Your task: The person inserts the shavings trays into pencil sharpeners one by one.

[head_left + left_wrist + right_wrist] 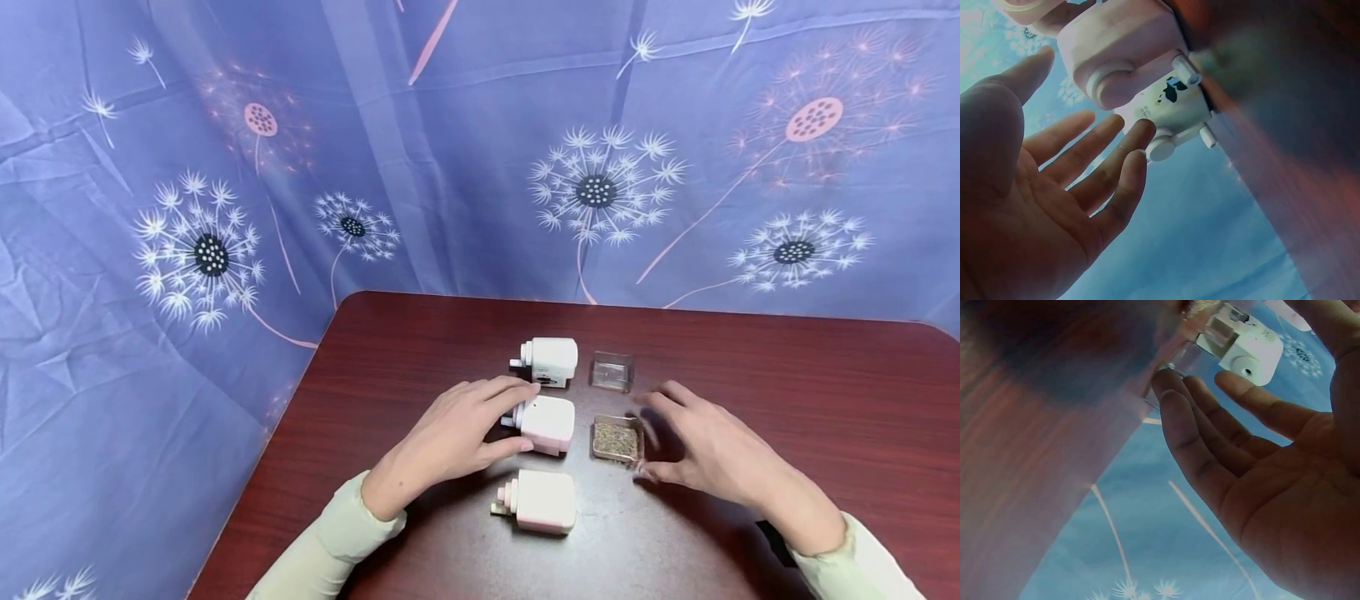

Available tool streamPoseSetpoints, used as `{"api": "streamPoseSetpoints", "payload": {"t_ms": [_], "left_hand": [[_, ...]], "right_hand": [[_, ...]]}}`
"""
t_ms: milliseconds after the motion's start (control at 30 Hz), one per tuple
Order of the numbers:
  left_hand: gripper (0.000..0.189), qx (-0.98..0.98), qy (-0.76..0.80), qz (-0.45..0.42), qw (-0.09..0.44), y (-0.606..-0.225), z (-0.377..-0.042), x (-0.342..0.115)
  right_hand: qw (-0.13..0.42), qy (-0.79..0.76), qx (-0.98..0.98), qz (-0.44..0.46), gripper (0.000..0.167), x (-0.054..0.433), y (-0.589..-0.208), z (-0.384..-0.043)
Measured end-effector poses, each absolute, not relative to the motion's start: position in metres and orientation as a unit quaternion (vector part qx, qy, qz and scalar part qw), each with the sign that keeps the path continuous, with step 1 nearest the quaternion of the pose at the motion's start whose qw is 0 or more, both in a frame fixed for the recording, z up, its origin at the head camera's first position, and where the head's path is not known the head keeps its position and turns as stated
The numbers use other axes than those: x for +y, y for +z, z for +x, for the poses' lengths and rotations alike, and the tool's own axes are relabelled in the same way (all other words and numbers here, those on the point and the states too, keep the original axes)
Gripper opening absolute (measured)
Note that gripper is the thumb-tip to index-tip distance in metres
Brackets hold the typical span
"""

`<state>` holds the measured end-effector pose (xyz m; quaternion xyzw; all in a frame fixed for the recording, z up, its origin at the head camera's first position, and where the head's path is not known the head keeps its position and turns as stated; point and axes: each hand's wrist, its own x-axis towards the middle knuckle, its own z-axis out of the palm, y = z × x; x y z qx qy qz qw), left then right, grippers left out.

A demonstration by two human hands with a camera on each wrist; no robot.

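Observation:
Three hand-crank pencil sharpeners lie in a column, cranks toward the left: a white one (555, 358) at the back, a pale pink one (553, 419) in the middle and a cream-pink one (546, 500) in front. My left hand (465, 429) is at the crank side of the middle sharpener, its fingers loosely spread and not wrapped round it. To the right of the sharpeners, a small clear tray (615, 459) contains brown shavings (617, 437). Relaxed and slightly bent, the fingers of my right hand (716, 450) arch beside this tray. Behind it is a second clear tray (612, 375).
The dark red wooden table (810, 383) has rounded back corners. A blue cloth (465, 183) with dandelion prints hangs behind it and along its left side. The left wrist view shows a black figure (1170, 92) printed on the white sharpener.

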<state>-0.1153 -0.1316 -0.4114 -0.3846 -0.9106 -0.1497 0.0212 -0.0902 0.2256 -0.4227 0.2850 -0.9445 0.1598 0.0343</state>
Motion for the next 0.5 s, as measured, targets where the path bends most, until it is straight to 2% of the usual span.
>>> {"api": "streamPoseSetpoints", "payload": {"t_ms": [267, 500], "left_hand": [[0.065, -0.911, -0.153, -0.381, -0.016, -0.42, -0.121, -0.126], [0.063, -0.912, -0.163, -0.377, -0.02, -0.425, -0.123, -0.125]], "right_hand": [[0.016, 0.174, -0.943, 0.284, 0.074, 0.226, -0.43, -0.095], [0.004, 0.193, -0.939, 0.284, 0.065, 0.225, -0.435, -0.096]]}}
